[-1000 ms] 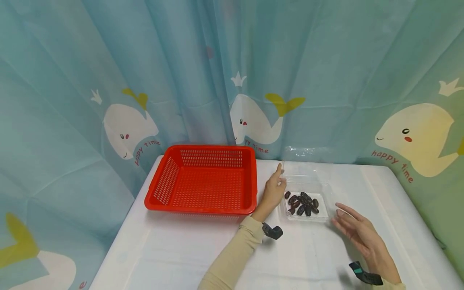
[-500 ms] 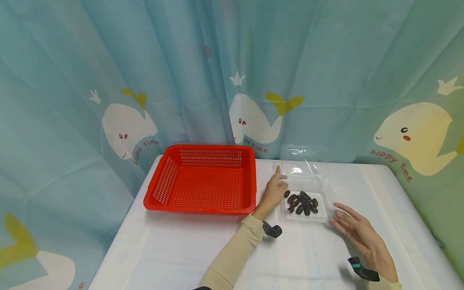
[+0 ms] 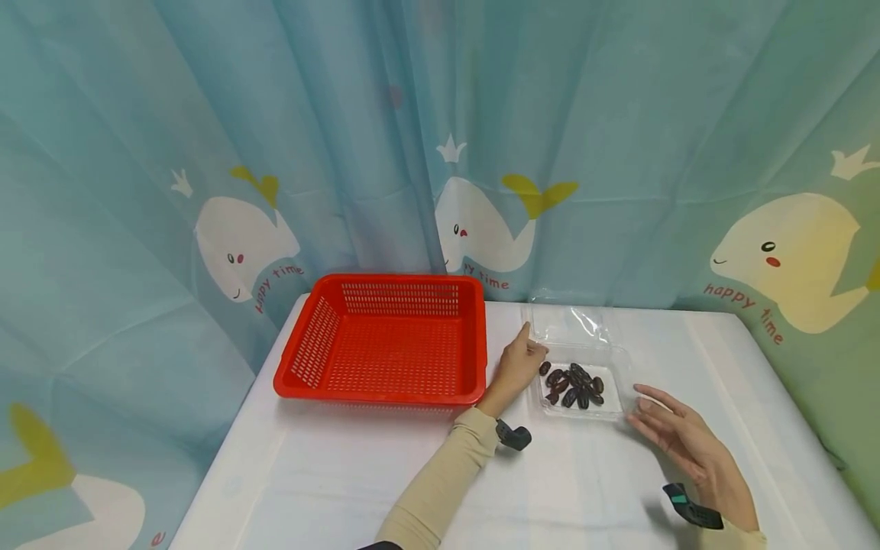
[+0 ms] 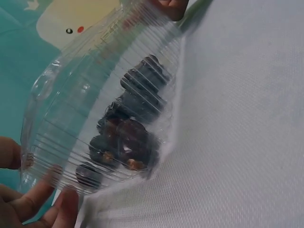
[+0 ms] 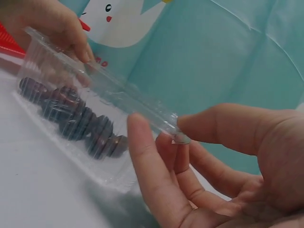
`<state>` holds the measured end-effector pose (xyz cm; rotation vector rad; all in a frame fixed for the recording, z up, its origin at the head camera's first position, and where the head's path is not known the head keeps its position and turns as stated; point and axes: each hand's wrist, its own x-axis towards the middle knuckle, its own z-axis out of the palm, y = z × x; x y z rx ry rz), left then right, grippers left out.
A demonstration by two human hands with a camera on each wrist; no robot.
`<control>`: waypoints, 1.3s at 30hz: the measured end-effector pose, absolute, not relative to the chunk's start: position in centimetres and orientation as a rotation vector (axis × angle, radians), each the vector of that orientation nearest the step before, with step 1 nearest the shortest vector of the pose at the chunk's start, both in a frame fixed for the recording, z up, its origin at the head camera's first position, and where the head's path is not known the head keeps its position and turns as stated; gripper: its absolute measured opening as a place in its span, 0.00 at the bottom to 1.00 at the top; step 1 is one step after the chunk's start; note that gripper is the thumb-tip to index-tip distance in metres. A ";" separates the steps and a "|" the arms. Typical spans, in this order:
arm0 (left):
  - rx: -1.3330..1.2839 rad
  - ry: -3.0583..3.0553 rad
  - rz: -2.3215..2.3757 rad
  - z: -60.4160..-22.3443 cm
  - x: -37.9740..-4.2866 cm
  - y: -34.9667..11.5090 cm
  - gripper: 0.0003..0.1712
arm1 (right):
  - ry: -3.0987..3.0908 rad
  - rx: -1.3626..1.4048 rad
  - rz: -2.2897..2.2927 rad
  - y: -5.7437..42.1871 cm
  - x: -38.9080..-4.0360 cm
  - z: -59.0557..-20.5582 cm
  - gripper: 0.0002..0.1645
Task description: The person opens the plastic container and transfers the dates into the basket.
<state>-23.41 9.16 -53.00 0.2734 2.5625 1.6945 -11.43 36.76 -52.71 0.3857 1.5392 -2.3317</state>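
A clear plastic clamshell container sits on the white table, its transparent lid folded back toward the curtain. Several dark brown dates lie in a cluster on its bottom; they also show through the ribbed wall in both wrist views. At the container's back left corner, my left hand holds the rim with thumb and fingers, the index finger reaching along the lid's side. My right hand pinches the front right corner of the rim, thumb above and fingertips below.
Left of the container stands a red perforated plastic basket, close to my left forearm. Behind the table hangs a blue-green curtain printed with whales. Dark bands circle both wrists.
The raised lid has swung further back and down, away from the dates. My left index finger has dipped slightly with it. The right hand keeps its place at the corner.
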 end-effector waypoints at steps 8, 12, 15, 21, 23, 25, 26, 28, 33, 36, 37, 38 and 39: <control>0.165 2.659 1.535 -52.8 -23.2 9.0 0.33 | 1.489 0.289 -2.330 37.3 -11.6 -52.7 0.23; 0.177 2.738 1.483 -52.6 -22.9 8.9 0.30 | 1.498 0.275 -2.322 37.5 -11.6 -52.7 0.23; 0.238 2.850 1.442 -52.1 -22.7 8.9 0.28 | 1.507 0.280 -2.315 37.5 -11.6 -52.8 0.23; 0.495 3.013 1.298 -50.7 -22.0 8.9 0.22 | 1.537 0.249 -2.300 37.8 -11.7 -53.0 0.23; 0.635 3.026 1.252 -50.4 -21.9 9.0 0.20 | 1.559 0.241 -2.290 37.8 -11.7 -53.0 0.23; 0.782 3.014 1.205 -50.3 -21.9 9.0 0.19 | 1.566 0.230 -2.288 37.9 -11.7 -53.1 0.23; 0.851 2.998 1.176 -50.2 -21.9 9.0 0.19 | 1.572 0.236 -2.288 37.8 -11.7 -53.1 0.23; 0.980 2.959 1.117 -50.3 -22.0 9.0 0.18 | 1.576 0.234 -2.287 37.9 -11.7 -53.2 0.23; 1.173 2.815 1.020 -50.2 -22.0 9.0 0.17 | 1.534 0.198 -2.307 38.0 -11.8 -53.2 0.24; 1.242 2.756 0.939 -50.2 -22.1 9.1 0.18 | 1.501 0.166 -2.329 38.0 -11.8 -53.3 0.25; 1.263 2.742 0.907 -50.2 -22.1 9.2 0.18 | 1.490 0.157 -2.335 38.0 -11.8 -53.3 0.25; 1.281 2.731 0.873 -50.2 -22.2 9.3 0.19 | 1.488 0.153 -2.337 38.0 -11.8 -53.3 0.25; 1.298 2.720 0.840 -50.2 -22.2 9.5 0.20 | 1.486 0.152 -2.337 37.9 -11.8 -53.3 0.25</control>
